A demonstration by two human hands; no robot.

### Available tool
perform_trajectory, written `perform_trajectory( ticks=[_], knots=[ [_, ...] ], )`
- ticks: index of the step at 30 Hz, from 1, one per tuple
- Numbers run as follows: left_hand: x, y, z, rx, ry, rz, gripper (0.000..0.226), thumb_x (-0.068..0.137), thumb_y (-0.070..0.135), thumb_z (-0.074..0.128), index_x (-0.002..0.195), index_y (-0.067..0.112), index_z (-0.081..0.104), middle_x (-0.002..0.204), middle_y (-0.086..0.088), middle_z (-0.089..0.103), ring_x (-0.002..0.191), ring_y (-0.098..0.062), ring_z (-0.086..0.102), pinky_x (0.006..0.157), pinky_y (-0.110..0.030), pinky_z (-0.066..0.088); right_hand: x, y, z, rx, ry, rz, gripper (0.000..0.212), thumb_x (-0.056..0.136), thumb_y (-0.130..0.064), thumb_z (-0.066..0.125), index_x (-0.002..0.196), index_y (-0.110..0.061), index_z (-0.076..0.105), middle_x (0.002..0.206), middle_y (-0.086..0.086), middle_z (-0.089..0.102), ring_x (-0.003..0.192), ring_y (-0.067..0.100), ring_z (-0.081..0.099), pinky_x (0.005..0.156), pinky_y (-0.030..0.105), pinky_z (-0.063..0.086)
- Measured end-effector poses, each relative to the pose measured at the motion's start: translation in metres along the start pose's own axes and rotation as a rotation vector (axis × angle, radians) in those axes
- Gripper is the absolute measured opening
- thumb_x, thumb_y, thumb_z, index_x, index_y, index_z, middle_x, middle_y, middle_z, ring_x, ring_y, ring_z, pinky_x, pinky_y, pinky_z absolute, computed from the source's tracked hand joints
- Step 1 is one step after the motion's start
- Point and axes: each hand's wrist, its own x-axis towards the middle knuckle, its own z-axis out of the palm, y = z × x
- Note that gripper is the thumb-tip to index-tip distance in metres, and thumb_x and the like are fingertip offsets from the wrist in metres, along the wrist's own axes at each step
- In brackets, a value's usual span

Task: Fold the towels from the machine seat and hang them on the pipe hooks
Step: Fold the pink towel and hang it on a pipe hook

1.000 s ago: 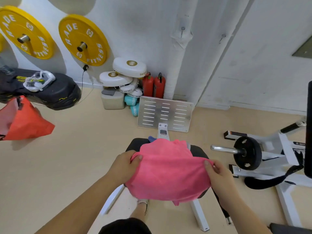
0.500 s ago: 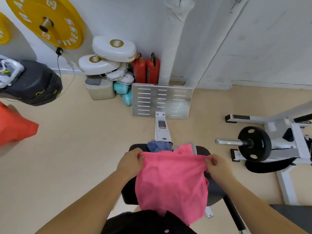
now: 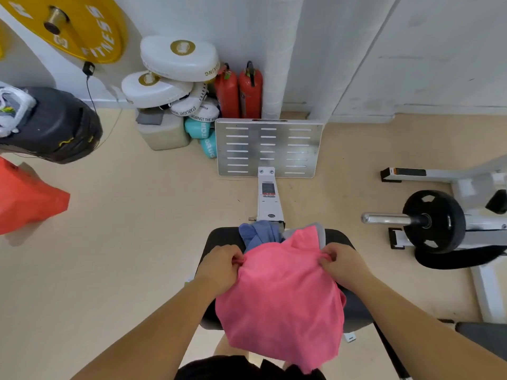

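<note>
- One second before, the pink terry towel lay bunched over the black padded machine seat. Now it is lifted by its upper edge and hangs open in front of the person's body, its lower part below the seat's near edge.
- The left hand has its fingers curled and pinches the upper left corner. The right hand pinches the upper right corner in the same way.
- This probably means the towel is spread and ready for a first fold. No fold is made yet.
- The lifting has uncovered a crumpled blue towel at the far edge of the seat, with a pale grey cloth just beside it. So more towels seem to wait.
- The white wrapped pipe stands at the wall, well apart from the seat. Its hooks are not in view.
- Between the seat and the pipe stand the slotted metal footplate and two red fire extinguishers, so the person will likely have to reach over them.
- A black weight plate on a bar is at the right.
</note>
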Motion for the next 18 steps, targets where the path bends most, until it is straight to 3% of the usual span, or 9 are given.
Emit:
perform_trajectory(
  ticks=[3,6,10,12,14,18],
  knots=[
    [-0.007,0.005,-0.006,-0.133,0.061,-0.005,0.029,0.083,0.003,0.060,0.079,0.031,0.068,0.093,0.011,0.068,0.088,-0.008,0.064,0.084,-0.024,0.054,-0.002,-0.004,-0.004,0.133,0.078,0.004,0.018,0.085,-0.008,0.065,0.081,-0.024,0.072,0.080,-0.009,0.072,0.080,0.016,0.067,0.067,0.023,0.047],
    [-0.021,0.010,-0.021,-0.265,0.153,-0.045,0.024,0.080,-0.001,0.065,0.078,0.022,0.071,0.089,0.009,0.069,0.085,-0.005,0.064,0.076,-0.013,0.048,-0.010,-0.017,-0.013,0.336,0.181,0.043,0.020,0.083,-0.003,0.067,0.089,-0.020,0.075,0.082,-0.006,0.075,0.084,0.015,0.070,0.076,0.029,0.054],
    [-0.045,0.018,-0.057,-0.494,0.206,-0.066,0.021,0.081,-0.006,0.070,0.082,0.014,0.074,0.089,0.000,0.076,0.077,-0.012,0.067,0.067,-0.015,0.052,-0.046,-0.035,-0.033,0.653,0.090,0.025,0.032,0.092,-0.001,0.065,0.114,-0.025,0.065,0.083,0.013,0.068,0.083,0.025,0.066,0.083,0.033,0.053],
    [-0.059,0.021,-0.073,-0.572,0.209,-0.069,0.014,0.082,-0.001,0.075,0.084,0.013,0.076,0.088,-0.003,0.076,0.076,-0.011,0.067,0.065,-0.013,0.052,-0.064,-0.030,-0.039,0.694,0.034,0.006,0.025,0.094,-0.004,0.063,0.113,-0.017,0.073,0.095,0.021,0.071,0.094,0.037,0.068,0.096,0.047,0.055],
    [-0.074,0.022,-0.083,-0.606,0.208,-0.064,0.011,0.083,0.003,0.078,0.083,0.013,0.077,0.088,-0.004,0.076,0.078,-0.010,0.066,0.070,-0.016,0.053,-0.082,-0.024,-0.043,0.744,-0.014,-0.002,0.022,0.096,-0.007,0.064,0.107,-0.018,0.079,0.103,0.011,0.078,0.106,0.033,0.071,0.102,0.054,0.054],
    [-0.100,0.022,-0.090,-0.620,0.212,-0.057,0.010,0.082,0.003,0.080,0.083,0.013,0.077,0.087,-0.007,0.077,0.080,-0.015,0.068,0.076,-0.024,0.054,-0.117,-0.024,-0.048,0.852,0.002,-0.016,0.016,0.096,-0.011,0.067,0.106,-0.014,0.081,0.106,0.009,0.079,0.108,0.029,0.072,0.099,0.050,0.057]
  ],
)
